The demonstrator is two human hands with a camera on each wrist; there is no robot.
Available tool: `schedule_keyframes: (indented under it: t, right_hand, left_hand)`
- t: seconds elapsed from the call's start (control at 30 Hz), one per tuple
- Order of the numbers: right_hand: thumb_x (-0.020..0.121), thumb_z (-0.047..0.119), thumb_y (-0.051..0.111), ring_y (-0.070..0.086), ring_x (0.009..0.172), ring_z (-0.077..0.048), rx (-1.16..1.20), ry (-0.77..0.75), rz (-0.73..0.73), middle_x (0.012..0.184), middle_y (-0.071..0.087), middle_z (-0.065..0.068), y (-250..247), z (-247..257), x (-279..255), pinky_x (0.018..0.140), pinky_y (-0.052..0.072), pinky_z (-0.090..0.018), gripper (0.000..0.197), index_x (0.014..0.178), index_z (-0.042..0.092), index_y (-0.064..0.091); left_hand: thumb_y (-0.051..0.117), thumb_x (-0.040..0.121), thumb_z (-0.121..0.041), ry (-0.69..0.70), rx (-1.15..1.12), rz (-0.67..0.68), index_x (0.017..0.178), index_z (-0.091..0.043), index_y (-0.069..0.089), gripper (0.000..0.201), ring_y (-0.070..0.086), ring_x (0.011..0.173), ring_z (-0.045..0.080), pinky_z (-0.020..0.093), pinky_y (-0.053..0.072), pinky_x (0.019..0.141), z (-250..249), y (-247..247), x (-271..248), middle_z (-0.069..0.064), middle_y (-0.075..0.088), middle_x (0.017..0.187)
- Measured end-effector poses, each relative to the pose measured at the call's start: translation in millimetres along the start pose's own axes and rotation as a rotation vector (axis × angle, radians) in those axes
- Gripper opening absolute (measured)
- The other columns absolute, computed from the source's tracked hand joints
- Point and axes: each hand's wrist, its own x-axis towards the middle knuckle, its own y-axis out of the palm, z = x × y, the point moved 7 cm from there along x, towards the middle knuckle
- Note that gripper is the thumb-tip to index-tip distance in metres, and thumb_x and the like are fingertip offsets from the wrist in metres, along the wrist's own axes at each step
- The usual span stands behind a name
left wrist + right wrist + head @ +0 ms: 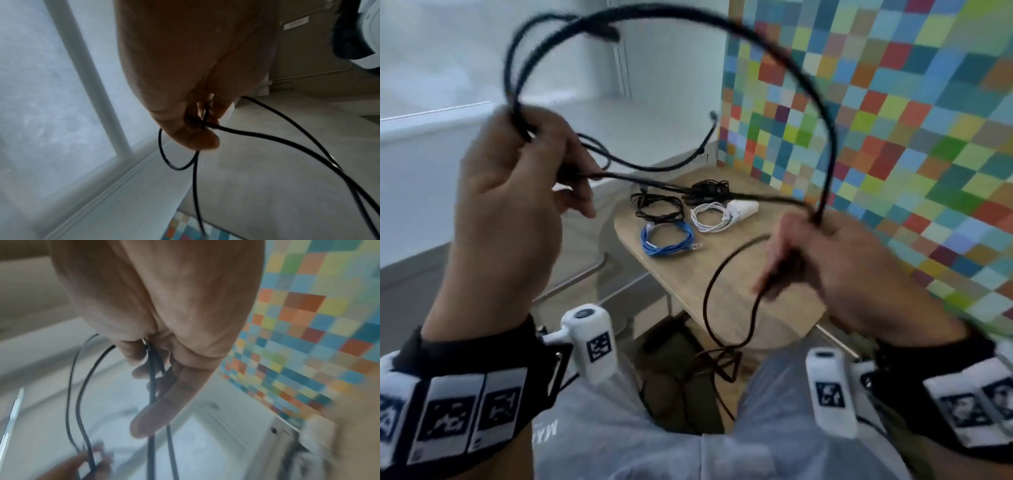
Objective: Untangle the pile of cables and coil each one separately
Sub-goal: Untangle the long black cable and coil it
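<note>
I'm looking at the colourful checkered wall [893, 120] filling everything from twelve round to four o'clock. Below it runs the wooden surface [688, 270], angling from centre toward five o'clock.

Held up in front of me is the long black cable [774, 44], sweeping in a wide arc across the top of the head view from ten o'clock over to three o'clock. My left hand [517, 192], raised at nine o'clock, has its fingers curled round a gathered bunch of the cable's loops; the left wrist view shows the strands crossing right at the fingertips [197, 139]. My right hand [835, 270], at four o'clock and lower, pinches the same cable where the arc comes down. From there a loose length drops past the surface edge toward six o'clock. The hands are well apart, each clamped on the cable. The right wrist view is blurred.

Lying on the surface, at centre: a blue coiled cable [667, 240] nearest me; a white coiled cable [710, 216] just beside it at its two o'clock, with a white adapter [743, 209] touching it. A coiled black cable [657, 205] sits just beyond the blue one, and a dark bundle of cables [709, 190] lies farthest off.
</note>
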Motion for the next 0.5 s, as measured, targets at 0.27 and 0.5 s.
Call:
schedule_keyframes:
  t: [0.27,0.5]
  right_hand:
    - [0.108,0.006,0.039,0.063,0.121,-0.048,0.203,-0.647,-0.222,0.103,0.058,-0.02,-50,99,18,0.099,0.055,-0.048,0.014,0.097,0.006,0.049]
    - [0.103,0.018,0.054,0.061,0.106,-0.045,-0.171,-0.546,-0.494,0.104,0.064,-0.025,-92,61,17,0.096,0.054,-0.058,0.013,0.103,0.016,0.067]
  left_hand:
    - [0.059,0.093,-0.011,-0.247,-0.116,0.427,0.104,-0.013,0.06,0.011,0.07,0.095,0.025,0.037,0.058,0.085,54,105,-64,0.006,0.074,0.098]
    - [0.064,0.097,-0.005,-0.127,-0.016,0.259,0.094,-0.023,0.067,0.018,0.067,0.062,0.016,0.024,0.053,0.058,43,75,-55,0.006,0.073,0.078]
